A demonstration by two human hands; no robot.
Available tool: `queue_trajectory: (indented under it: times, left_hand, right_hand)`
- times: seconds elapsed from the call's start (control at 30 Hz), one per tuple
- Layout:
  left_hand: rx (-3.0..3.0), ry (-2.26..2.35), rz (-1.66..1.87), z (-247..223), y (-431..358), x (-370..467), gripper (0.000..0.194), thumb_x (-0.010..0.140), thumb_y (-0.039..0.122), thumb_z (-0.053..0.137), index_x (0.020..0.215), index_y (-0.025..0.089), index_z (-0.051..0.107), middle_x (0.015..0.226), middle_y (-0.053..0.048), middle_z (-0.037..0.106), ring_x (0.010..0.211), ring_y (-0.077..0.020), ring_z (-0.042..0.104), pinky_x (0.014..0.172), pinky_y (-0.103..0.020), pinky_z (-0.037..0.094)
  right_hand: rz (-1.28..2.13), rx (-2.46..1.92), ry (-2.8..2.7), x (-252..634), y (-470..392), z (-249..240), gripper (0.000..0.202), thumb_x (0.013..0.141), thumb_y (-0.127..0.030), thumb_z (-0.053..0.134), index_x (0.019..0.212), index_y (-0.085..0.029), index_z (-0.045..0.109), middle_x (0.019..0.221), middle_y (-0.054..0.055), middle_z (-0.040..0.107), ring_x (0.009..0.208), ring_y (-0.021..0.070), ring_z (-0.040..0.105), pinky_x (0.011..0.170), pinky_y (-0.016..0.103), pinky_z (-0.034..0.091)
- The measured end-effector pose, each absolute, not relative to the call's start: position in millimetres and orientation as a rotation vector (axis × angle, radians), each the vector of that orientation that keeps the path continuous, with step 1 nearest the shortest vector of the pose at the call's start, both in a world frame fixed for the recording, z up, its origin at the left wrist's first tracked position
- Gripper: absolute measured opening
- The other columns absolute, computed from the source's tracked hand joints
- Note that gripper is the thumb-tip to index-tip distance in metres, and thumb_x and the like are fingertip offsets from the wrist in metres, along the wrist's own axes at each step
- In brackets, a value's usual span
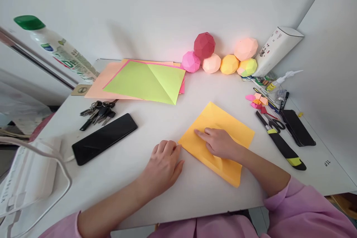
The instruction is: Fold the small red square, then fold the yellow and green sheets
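Observation:
An orange-yellow paper sheet (pixel 228 134) lies turned at an angle on the white table (pixel 156 119), its near edge slightly raised and curved. On top of it rests my right hand (pixel 219 142), index finger stretched out toward the left and the other fingers loosely bent. My left hand (pixel 164 163) lies at the sheet's left corner, its fingers bent and the fingertips by that corner; whether they pinch the paper is hard to see. The thumb of my left hand points right, apart from the fingers.
Green paper (pixel 145 81) tops a stack at the back. Paper balls (pixel 204 45) stand by the wall. Keys (pixel 102 113) and a black phone (pixel 104 139) lie left; a cutter (pixel 284 148), scissors (pixel 275 123), glue bottle (pixel 275 84) and black case (pixel 298 128) lie right.

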State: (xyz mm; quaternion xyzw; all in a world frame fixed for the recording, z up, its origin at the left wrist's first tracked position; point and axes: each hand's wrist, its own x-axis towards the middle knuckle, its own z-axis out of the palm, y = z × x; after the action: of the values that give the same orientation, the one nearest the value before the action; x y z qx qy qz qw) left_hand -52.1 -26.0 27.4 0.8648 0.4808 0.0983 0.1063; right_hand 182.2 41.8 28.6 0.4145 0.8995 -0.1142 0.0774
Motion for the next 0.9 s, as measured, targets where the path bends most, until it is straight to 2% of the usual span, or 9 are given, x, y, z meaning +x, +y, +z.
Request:
queue_trajectory:
  times: [0.5, 0.57, 0.63, 0.73, 0.8, 0.9]
  left_hand:
    - [2.812, 1.775, 0.126, 22.3, -20.7, -52.7, 0.04, 0.09, 0.027, 0.044, 0.117, 0.002, 0.059, 0.09, -0.016, 0.059, 0.083, -0.0299, 0.053, 0.069, -0.041, 0.043]
    - [2.823, 1.766, 0.169, 20.0, -16.8, -55.9, 0.041, 0.091, 0.028, 0.043, 0.118, 0.001, 0.059, 0.096, -0.018, 0.061, 0.089, -0.0317, 0.055, 0.073, -0.043, 0.043]
    - [2.837, 1.696, 0.241, 18.1, -14.5, -58.5, 0.042, 0.091, 0.027, 0.041, 0.12, 0.002, 0.058, 0.113, -0.021, 0.059, 0.103, -0.0342, 0.053, 0.08, -0.045, 0.043]
    - [2.889, 1.43, 0.293, 14.2, -14.2, -60.5, 0.044, 0.095, 0.029, 0.035, 0.128, 0.007, 0.055, 0.139, -0.017, 0.047, 0.128, -0.0339, 0.039, 0.098, -0.047, 0.036]
    - [2.906, 1.278, 0.278, 10.4, -15.9, -60.9, 0.049, 0.097, 0.036, 0.031, 0.133, 0.008, 0.051, 0.146, -0.014, 0.041, 0.136, -0.0305, 0.03, 0.107, -0.046, 0.028]
    - [2.893, 1.226, 0.23, 5.0, -21.6, -60.1, 0.061, 0.096, 0.049, 0.029, 0.136, 0.005, 0.047, 0.146, -0.018, 0.04, 0.139, -0.0298, 0.027, 0.11, -0.046, 0.025]
  right_hand:
    - [-0.349, 1.254, 2.682, 180.8, 42.0, 30.4, 0.056, 0.087, -0.011, 0.042, 0.143, -0.018, 0.038, 0.08, 0.003, 0.052, 0.058, 0.012, 0.039, 0.049, 0.025, 0.025]
    - [-0.346, 1.252, 2.684, 180.6, 41.9, 30.8, 0.056, 0.087, -0.012, 0.042, 0.143, -0.018, 0.038, 0.08, 0.003, 0.052, 0.058, 0.0122, 0.039, 0.05, 0.025, 0.025]
    - [-0.34, 1.248, 2.685, 180.0, 41.5, 31.3, 0.056, 0.088, -0.012, 0.042, 0.143, -0.017, 0.038, 0.081, 0.003, 0.053, 0.059, 0.0126, 0.04, 0.049, 0.025, 0.026]
    - [-0.341, 1.248, 2.69, 178.2, 40.7, 31.9, 0.055, 0.087, -0.012, 0.042, 0.142, -0.016, 0.039, 0.083, 0.004, 0.055, 0.06, 0.0135, 0.042, 0.05, 0.026, 0.027]
    - [-0.399, 1.278, 2.701, 178.3, 41.8, 32.7, 0.054, 0.087, -0.011, 0.042, 0.141, -0.016, 0.041, 0.084, 0.005, 0.057, 0.061, 0.0139, 0.045, 0.051, 0.026, 0.03]
    - [-0.674, 1.352, 2.741, 187.0, 47.6, 38.1, 0.046, 0.09, -0.013, 0.04, 0.134, -0.019, 0.05, 0.087, 0.005, 0.061, 0.071, 0.0146, 0.053, 0.06, 0.025, 0.038]
